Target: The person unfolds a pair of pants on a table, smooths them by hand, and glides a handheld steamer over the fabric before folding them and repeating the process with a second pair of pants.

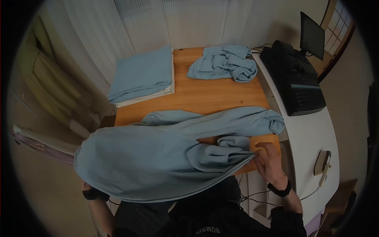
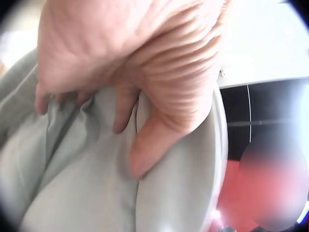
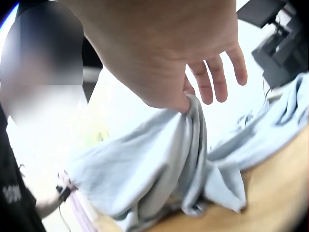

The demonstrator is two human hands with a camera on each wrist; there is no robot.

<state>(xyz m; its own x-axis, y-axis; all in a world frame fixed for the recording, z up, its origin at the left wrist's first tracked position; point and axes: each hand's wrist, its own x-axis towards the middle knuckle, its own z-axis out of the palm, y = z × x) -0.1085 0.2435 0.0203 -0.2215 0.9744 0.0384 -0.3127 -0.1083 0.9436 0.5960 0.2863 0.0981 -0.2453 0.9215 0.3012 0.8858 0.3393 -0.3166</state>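
Both hands grip the cloth (image 1: 130, 156), which spreads across the lower middle of the frame, partly on the table (image 1: 221, 93) and partly past its near edge. Right of centre, the right hand (image 1: 270, 164) pinches the cloth's edge between thumb and forefinger, its other fingers loose. At lower left the left hand (image 2: 130, 58) is mostly hidden from the head view; the left wrist view shows its thumb and fingers closed on a fold.

That right pinch looks slight, so a sharp tug could free it and let the near edge drop off the table. Bunched layers beside it may set into creases if pulled tight unsmoothed, and the long far strip could twist or drag behind.

On the wooden table, a folded stack (image 1: 144, 71) sits at upper left and a crumpled cloth (image 1: 225, 63) at upper centre. Along the right runs a white counter (image 1: 312, 136) with a keyboard (image 1: 306, 94), a monitor (image 1: 312, 35) and a small device (image 1: 323, 164) on a cord. Pale curtains (image 1: 94, 39) hang behind; more fabric (image 1: 43, 146) hangs at far left.
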